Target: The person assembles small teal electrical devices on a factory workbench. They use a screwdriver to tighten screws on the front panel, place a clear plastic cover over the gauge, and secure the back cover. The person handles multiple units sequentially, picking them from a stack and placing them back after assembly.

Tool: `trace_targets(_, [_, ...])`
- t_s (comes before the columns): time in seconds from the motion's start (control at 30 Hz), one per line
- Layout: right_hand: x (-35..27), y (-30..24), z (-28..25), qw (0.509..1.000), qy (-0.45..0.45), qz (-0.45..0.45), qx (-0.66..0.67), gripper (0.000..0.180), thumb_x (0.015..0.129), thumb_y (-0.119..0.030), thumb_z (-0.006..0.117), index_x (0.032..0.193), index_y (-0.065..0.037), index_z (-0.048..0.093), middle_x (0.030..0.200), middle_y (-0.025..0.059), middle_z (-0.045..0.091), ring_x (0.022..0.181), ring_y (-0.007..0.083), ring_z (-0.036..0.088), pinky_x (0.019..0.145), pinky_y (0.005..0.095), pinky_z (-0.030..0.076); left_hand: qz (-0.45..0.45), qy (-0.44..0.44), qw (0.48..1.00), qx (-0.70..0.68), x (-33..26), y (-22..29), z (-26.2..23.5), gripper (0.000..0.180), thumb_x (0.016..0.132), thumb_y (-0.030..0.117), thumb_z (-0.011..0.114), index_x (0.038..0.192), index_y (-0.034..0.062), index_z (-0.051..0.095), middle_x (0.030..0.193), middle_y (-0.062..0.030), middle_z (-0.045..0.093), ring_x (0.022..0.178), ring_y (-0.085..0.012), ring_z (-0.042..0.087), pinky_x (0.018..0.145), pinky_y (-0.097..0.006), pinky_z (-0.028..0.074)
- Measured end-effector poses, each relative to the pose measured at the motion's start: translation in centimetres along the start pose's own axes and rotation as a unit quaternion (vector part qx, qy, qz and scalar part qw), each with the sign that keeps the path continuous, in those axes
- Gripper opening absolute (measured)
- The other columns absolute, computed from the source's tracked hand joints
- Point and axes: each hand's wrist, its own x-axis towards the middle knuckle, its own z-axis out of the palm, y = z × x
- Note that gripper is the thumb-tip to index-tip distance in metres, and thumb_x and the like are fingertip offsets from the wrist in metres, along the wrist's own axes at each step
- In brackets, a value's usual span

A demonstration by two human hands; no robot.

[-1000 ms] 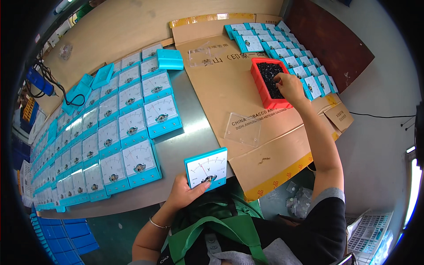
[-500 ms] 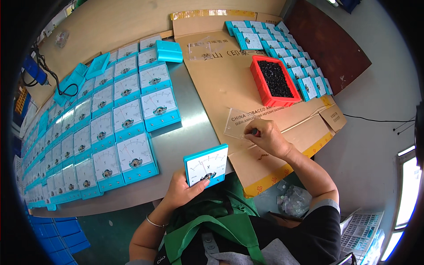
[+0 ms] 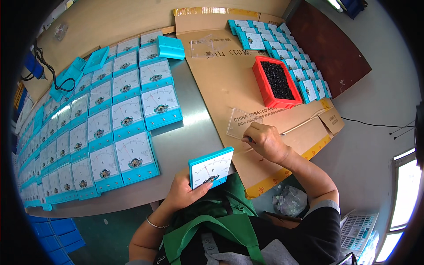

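Observation:
My left hand [image 3: 187, 191] grips a voltmeter [image 3: 212, 167] with a teal case and white dial, tilted up over the table's front edge, thumb on its lower front. Over the cardboard, my right hand [image 3: 267, 140] is closed with fingers pinched. A small dark thing [image 3: 250, 139] shows at its fingertips; its kind is too small to make out. A clear plastic cover [image 3: 236, 126] lies on the cardboard right beside these fingers; whether they touch it I cannot tell.
Rows of similar meters [image 3: 128, 115] fill the table's left side, with loose teal cases [image 3: 170, 47] on top. A red bin [image 3: 261, 84] of small black parts stands on the cardboard [image 3: 221, 84]. More meters [image 3: 291, 62] stand behind it. Clear covers [image 3: 202, 47] lie at the back.
The voltmeter in my left hand has shifted slightly right and down. My right hand has turned a little, its fingertips lower, still pinching the dark thing.

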Motion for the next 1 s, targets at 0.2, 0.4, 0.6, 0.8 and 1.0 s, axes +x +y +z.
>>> trace_targets(0.2, [1.3, 0.4, -0.9, 0.992, -0.098, -0.051, -0.062, 0.013, 0.076, -0.014, 0.067, 0.072, -0.005, 0.057, 0.072, 0.0105, 0.06, 0.067, 0.0274, 0.063, 0.057, 0.0374, 0.049, -0.004, -0.002, 1.0, -0.002, 0.0, -0.3, -0.1, 0.032, 0.08, 0.01, 0.07, 0.108, -0.0013, 0.059, 0.097, -0.0131, 0.067, 0.088, -0.0203, 0.065, 0.078, -0.032, 0.05])
trace_targets(0.4, [5.6, 1.4, -2.0, 0.959, -0.263, -0.094, -0.048, 0.013, 0.072, -0.017, 0.07, 0.071, -0.005, 0.064, 0.071, 0.0136, 0.065, 0.07, 0.0322, 0.065, 0.06, 0.0422, 0.049, -0.018, 0.003, 1.0, -0.007, -0.1, -0.3, -0.1, 0.033, 0.079, 0.009, 0.07, 0.109, -0.0016, 0.059, 0.097, -0.0122, 0.066, 0.088, -0.019, 0.063, 0.078, -0.032, 0.05])
trace_targets(0.6, [8.4, 3.6, -1.9, 0.925, -0.372, -0.006, 0.07, 0.028, 0.061, -0.025, 0.08, 0.074, -0.005, 0.066, 0.069, 0.0069, 0.065, 0.068, 0.0275, 0.064, 0.058, 0.0387, 0.045, -0.061, 0.01, 0.996, -0.064, 0.0, 0.2, 0.1, 0.034, 0.079, 0.009, 0.07, 0.11, -0.0029, 0.059, 0.099, -0.0101, 0.067, 0.088, -0.0163, 0.062, 0.08, -0.031, 0.049])
trace_targets(0.8, [5.9, 3.3, -1.9, 0.965, -0.258, 0.002, 0.04, 0.04, 0.061, -0.028, 0.082, 0.09, -0.006, 0.064, 0.082, 0.0073, 0.067, 0.077, 0.0272, 0.065, 0.062, 0.0388, 0.046, -0.074, 0.023, 0.996, -0.051, 0.0, 0.3, 0.2, 0.032, 0.08, 0.009, 0.069, 0.109, -0.0033, 0.06, 0.097, -0.0102, 0.067, 0.088, -0.0158, 0.062, 0.08, -0.031, 0.049])
trace_targets(1.0, [3.2, -1.0, -3.9, 0.929, 0.064, 0.161, 0.327, 0.025, 0.08, -0.016, 0.071, 0.098, -0.003, 0.059, 0.071, 0.0063, 0.059, 0.063, 0.0131, 0.059, 0.055, 0.0277, 0.045, -0.047, 0.026, 0.998, -0.03, 0.3, 0.4, 0.4, 0.029, 0.081, 0.009, 0.067, 0.107, -0.004, 0.061, 0.097, -0.0099, 0.067, 0.088, -0.0147, 0.062, 0.079, -0.03, 0.049])
